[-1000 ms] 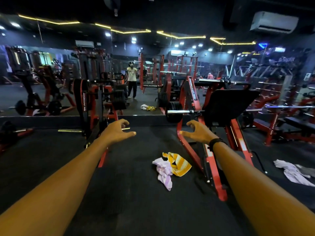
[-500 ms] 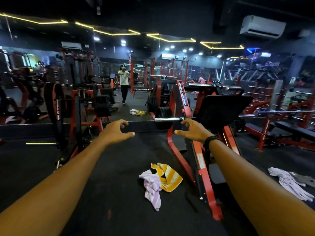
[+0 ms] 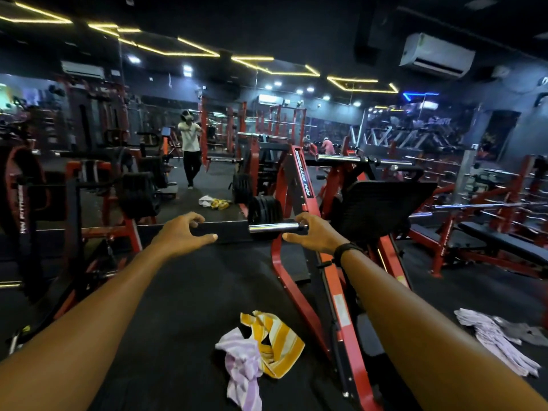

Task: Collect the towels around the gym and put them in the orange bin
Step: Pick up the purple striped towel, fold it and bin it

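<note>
Ahead, both bare arms stretch forward over the black rubber floor, the left hand and right hand empty with fingers loosely spread. Below and between them a crumpled yellow-and-white striped towel lies on the floor, touching a lilac striped towel, just beside the red steel machine frame. Well apart to the right lies a pale lilac towel.
</note>
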Motion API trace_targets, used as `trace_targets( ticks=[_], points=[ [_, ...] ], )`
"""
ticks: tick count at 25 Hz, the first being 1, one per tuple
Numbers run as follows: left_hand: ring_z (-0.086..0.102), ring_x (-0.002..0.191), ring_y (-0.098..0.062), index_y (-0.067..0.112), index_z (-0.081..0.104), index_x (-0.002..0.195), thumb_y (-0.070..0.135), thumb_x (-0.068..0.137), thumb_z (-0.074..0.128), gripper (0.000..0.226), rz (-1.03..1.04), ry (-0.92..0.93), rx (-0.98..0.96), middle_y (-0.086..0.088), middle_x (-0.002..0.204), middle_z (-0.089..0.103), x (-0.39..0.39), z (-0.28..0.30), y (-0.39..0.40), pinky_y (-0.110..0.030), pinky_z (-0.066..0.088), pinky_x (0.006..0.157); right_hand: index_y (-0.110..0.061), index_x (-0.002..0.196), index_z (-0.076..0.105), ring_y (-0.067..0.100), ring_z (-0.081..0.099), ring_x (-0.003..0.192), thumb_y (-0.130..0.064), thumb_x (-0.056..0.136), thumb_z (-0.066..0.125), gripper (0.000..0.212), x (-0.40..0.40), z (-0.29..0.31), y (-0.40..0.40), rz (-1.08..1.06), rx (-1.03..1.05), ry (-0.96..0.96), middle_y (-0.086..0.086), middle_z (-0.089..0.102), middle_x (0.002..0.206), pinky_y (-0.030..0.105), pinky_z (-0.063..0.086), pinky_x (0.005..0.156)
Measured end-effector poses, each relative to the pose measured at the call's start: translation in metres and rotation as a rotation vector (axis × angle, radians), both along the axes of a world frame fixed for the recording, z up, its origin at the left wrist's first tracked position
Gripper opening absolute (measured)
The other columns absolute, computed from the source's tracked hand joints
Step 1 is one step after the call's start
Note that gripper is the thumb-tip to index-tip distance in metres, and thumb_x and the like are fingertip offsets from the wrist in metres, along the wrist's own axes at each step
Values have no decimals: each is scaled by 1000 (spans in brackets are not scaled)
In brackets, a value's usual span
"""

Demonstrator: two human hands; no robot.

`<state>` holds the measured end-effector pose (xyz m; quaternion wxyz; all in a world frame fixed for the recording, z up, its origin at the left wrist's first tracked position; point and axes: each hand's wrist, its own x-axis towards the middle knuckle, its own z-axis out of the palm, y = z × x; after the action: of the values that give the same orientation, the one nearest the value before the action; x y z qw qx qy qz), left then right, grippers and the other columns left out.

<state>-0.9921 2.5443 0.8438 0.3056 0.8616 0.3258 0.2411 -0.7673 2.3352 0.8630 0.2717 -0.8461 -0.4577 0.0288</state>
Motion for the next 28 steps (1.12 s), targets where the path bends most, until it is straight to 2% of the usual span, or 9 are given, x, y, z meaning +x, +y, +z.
trace_targets(
  ticks=[2,6,12,15,21,24,28],
  points=[
    [55,110,-22,23,54,124,47,76,74,56,17,6,-23,-5,127,56,27,-3,33,-40,47,94,-13,131,48,25,52,120,-51,79,70,68,30,-3,31,-7,-2,16,10,52,130,39,44,101],
    [55,110,-22,23,55,124,46,76,75,57,17,25,-45,-5,127,56,76,-27,80,-38,47,91,-11,135,46,24,49,124,-48,80,70,70,84,-26,82,-15,-19,43,10,50,136,35,42,103],
    [52,100,-14,22,53,127,46,77,74,59,39,79,-82,-4,129,55,161,-82,151,-30,44,84,-11,134,47,24,48,125,-45,80,71,68,176,-90,175,56,-49,107,10,50,136,35,41,103],
    [55,102,-15,21,55,125,47,76,74,58,81,109,-107,-3,126,57,216,-116,193,-26,42,84,-14,134,46,24,49,124,-48,80,69,68,234,-133,233,91,-104,138,9,49,137,35,41,101],
    [58,112,-18,16,58,123,41,76,77,56,144,229,-256,-5,123,62,309,-212,254,-26,42,91,-13,135,46,26,50,123,-47,81,69,68,314,-243,316,130,-282,271,13,49,136,38,43,102],
    [58,108,-17,17,59,121,41,75,77,55,135,317,-337,-4,121,62,345,-280,280,-25,43,89,-13,132,48,28,53,120,-49,79,70,67,341,-322,341,119,-401,312,13,53,131,39,45,98],
    [56,97,-13,18,59,118,40,74,78,53,113,402,-440,-3,116,62,385,-395,316,-27,46,89,-7,133,49,28,51,123,-39,82,71,64,365,-443,364,77,-500,380,14,54,132,33,39,97]
  ],
)
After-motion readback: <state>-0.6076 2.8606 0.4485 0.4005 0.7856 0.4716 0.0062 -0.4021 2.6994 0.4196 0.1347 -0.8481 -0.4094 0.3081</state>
